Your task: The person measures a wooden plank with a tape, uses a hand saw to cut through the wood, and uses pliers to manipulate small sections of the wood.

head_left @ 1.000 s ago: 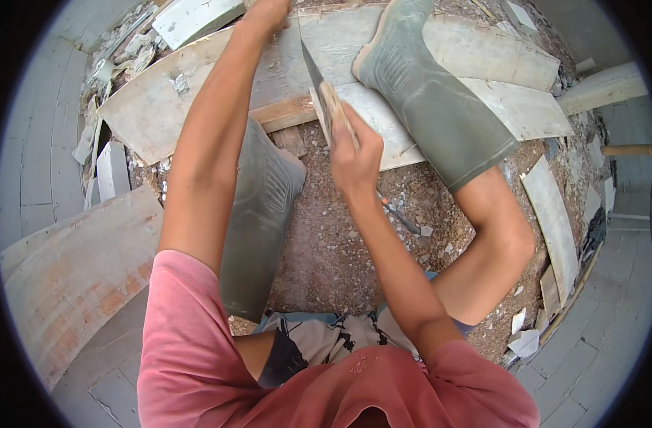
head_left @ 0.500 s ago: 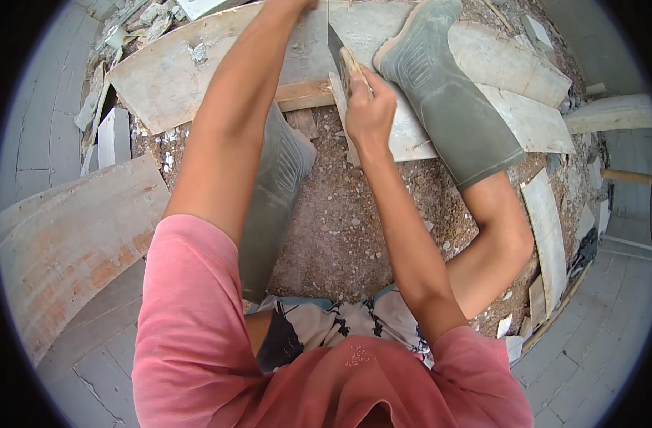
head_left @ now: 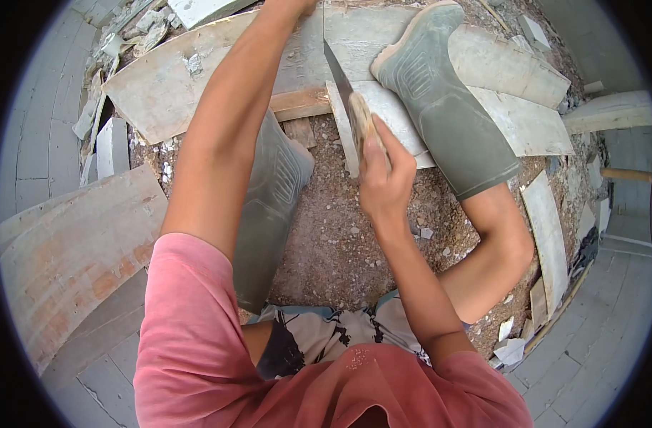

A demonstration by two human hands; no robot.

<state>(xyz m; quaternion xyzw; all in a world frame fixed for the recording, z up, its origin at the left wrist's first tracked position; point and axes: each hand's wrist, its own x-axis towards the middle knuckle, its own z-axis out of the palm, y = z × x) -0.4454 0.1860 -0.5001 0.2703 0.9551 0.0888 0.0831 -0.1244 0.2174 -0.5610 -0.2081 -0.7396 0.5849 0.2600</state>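
Note:
My right hand (head_left: pixel 386 171) is wrapped around the wooden handle of a handsaw (head_left: pixel 338 77). Its dark, narrow blade points away from me over a long pale plank (head_left: pixel 226 53). A thin straight line runs across the plank, in line with the blade's tip. At the top edge of the picture, my left hand (head_left: pixel 301 6) rests by the far side of the plank, its fingers mostly cut off from view. My right boot (head_left: pixel 447 107) stands on the boards, to the right of the blade. A short wooden block (head_left: pixel 301 103) lies under the plank's near side.
My left boot (head_left: pixel 269 207) is on gravelly soil (head_left: pixel 326 242) between my legs. A weathered board (head_left: pixel 76 250) lies at left, a narrow strip (head_left: pixel 546 239) at right. Broken rubble (head_left: pixel 147 32) is heaped at the far left. Another beam (head_left: pixel 611 114) juts in at right.
My right hand has drawn the handsaw back toward me and slightly right, showing more of the blade. My left hand stays at the plank's far side.

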